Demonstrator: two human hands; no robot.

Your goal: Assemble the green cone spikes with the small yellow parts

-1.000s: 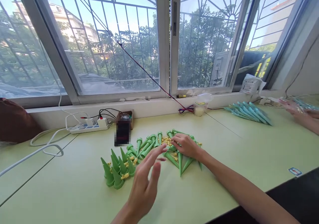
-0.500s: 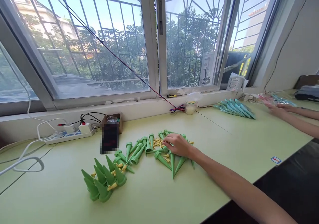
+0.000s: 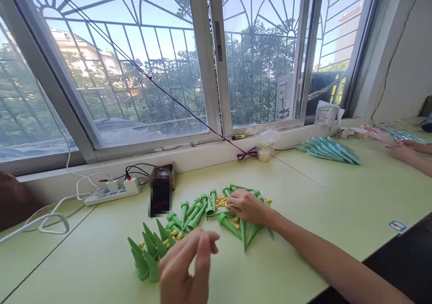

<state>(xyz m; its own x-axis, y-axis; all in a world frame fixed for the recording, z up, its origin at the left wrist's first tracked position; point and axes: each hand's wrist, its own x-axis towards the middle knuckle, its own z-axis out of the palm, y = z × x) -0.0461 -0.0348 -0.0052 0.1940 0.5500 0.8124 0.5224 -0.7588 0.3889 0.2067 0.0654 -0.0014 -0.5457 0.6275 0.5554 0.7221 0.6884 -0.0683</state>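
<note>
My right hand [image 3: 248, 206] rests low over a heap of small yellow plastic tips [image 3: 222, 201], its fingers bent down and bunched. Whatever lies between those fingertips is hidden. Around it are ribbed-capped green plastic cones [image 3: 230, 226], several fanned out with points toward me. My left hand [image 3: 187, 265] is raised in the foreground, slightly blurred. Its fingers are loosely bent with the thumb apart, and nothing shows in them. Partly behind it stands a cluster of upright green cones [image 3: 150, 250] with yellow tips [image 3: 173, 234] among them.
A power strip [image 3: 111, 195], a small cardboard box [image 3: 173, 178] and a dark pixelated object [image 3: 160, 198] sit at the back left. A lidded tub [image 3: 264, 152] stands by the sill. Blue packets [image 3: 329, 151] lie right, near another person's hands [image 3: 405, 153].
My left hand has come into view from below, in front of the upright cones. My right hand stays at the yellow heap. The view has shifted, so the scene sits lower and farther right.
</note>
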